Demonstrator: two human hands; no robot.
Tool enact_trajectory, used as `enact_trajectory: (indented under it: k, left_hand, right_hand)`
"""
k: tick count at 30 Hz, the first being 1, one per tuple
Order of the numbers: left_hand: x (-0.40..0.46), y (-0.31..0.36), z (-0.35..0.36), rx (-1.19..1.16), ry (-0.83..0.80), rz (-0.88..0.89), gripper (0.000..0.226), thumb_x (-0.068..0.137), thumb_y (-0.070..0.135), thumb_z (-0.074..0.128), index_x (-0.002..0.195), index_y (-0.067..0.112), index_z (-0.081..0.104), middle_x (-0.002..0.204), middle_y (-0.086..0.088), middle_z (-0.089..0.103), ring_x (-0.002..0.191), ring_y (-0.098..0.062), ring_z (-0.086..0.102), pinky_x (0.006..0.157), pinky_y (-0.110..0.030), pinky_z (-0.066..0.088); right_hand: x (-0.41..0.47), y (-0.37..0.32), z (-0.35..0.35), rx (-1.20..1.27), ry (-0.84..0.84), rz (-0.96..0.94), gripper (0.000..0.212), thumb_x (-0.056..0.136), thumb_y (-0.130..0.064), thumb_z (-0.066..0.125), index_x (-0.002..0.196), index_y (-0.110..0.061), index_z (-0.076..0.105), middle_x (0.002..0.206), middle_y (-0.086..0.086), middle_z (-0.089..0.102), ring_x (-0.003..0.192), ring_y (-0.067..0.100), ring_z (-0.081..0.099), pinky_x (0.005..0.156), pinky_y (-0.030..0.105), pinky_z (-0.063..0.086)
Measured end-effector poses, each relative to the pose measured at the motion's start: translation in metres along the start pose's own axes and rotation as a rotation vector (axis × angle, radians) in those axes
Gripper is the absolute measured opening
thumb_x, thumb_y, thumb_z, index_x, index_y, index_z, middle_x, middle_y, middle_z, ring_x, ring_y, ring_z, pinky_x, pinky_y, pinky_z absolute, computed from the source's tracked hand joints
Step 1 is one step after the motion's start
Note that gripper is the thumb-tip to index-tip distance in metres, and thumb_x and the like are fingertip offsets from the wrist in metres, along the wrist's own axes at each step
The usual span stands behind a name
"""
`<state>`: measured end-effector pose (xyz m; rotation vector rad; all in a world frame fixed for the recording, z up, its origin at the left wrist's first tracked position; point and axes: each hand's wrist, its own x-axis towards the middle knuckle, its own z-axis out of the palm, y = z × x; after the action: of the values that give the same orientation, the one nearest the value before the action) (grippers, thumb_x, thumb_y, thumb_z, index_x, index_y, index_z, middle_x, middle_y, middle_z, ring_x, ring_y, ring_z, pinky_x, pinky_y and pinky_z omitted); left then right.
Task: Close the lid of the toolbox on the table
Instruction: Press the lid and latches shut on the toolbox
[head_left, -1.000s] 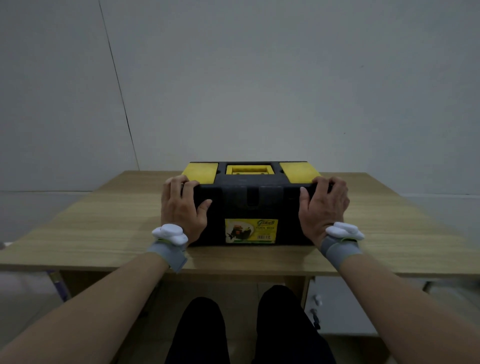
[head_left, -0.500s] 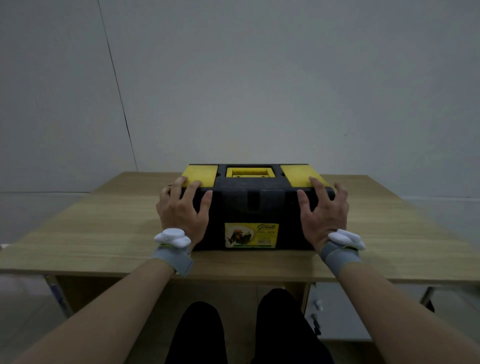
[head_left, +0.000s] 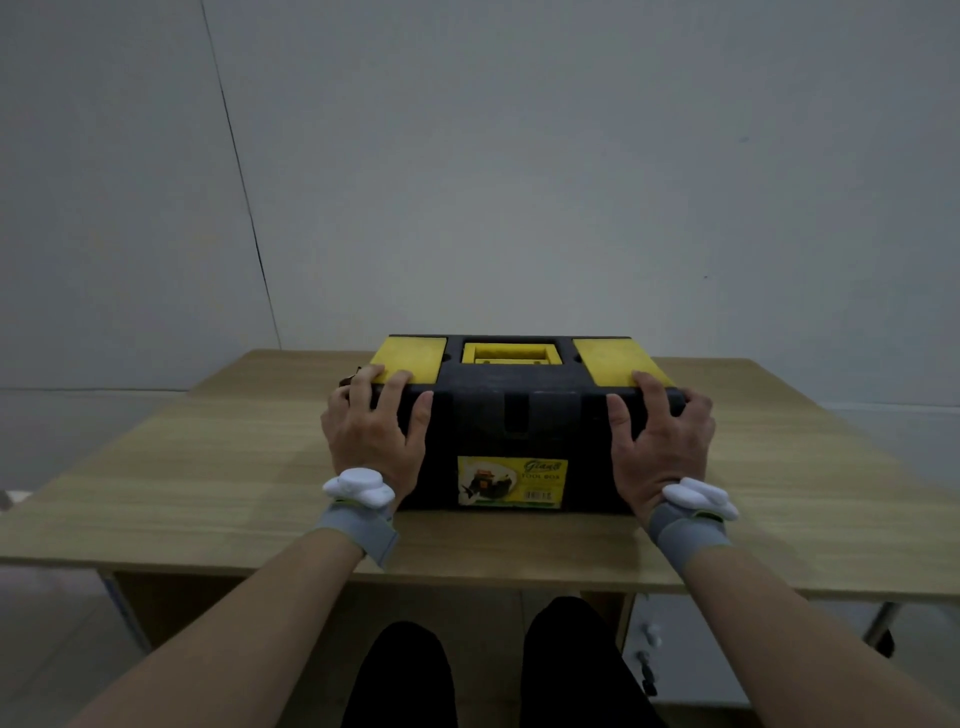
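Observation:
A black toolbox (head_left: 514, 421) with yellow lid panels and a yellow label stands in the middle of the wooden table (head_left: 208, 467). Its lid (head_left: 511, 382) lies down flat on the body. My left hand (head_left: 371, 436) rests against the front left corner, fingers spread, their tips over the lid's edge. My right hand (head_left: 660, 441) lies the same way on the front right corner. Neither hand is curled around anything. Both wrists wear grey bands with white pieces on them.
A plain grey wall rises right behind the table. The table's front edge (head_left: 467, 571) runs just below my wrists, with my dark-clad knees under it. A pale drawer unit (head_left: 660, 649) stands below the table on the right.
My fingers, curled over the lid's front edge a second ago, have straightened and spread. The lid stays down and the toolbox has not shifted on the table.

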<state>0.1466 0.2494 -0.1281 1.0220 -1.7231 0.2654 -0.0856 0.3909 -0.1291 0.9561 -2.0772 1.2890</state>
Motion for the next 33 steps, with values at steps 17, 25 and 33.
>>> enact_trajectory:
  k: [17,25,33]
  left_hand:
    - [0.016,-0.016,0.036,0.037,0.013,0.038,0.042,0.092,0.049,0.047,0.111,0.018,0.067,0.123,-0.011,0.061,0.099,-0.035,0.055,0.076,-0.041,0.042]
    - [0.023,-0.020,0.049,0.034,0.030,0.044,0.042,0.093,0.047,0.047,0.111,0.016,0.068,0.122,-0.012,0.062,0.100,-0.037,0.056,0.078,-0.042,0.043]
    - [0.033,-0.023,0.063,0.027,0.027,0.041,0.042,0.093,0.047,0.047,0.110,0.016,0.068,0.122,-0.013,0.061,0.099,-0.037,0.055,0.079,-0.042,0.043]
  right_hand:
    - [0.016,0.005,0.035,-0.034,0.006,-0.006,0.052,0.087,-0.060,0.040,0.123,-0.026,0.055,0.110,0.023,0.045,0.094,0.042,0.047,0.077,0.044,0.045]
    - [0.023,0.007,0.048,-0.051,0.027,-0.023,0.051,0.089,-0.059,0.040,0.123,-0.025,0.055,0.106,0.022,0.044,0.091,0.041,0.047,0.077,0.044,0.044]
    - [0.035,0.010,0.066,-0.058,0.016,-0.021,0.051,0.089,-0.060,0.039,0.124,-0.026,0.054,0.105,0.022,0.044,0.092,0.041,0.046,0.079,0.046,0.044]
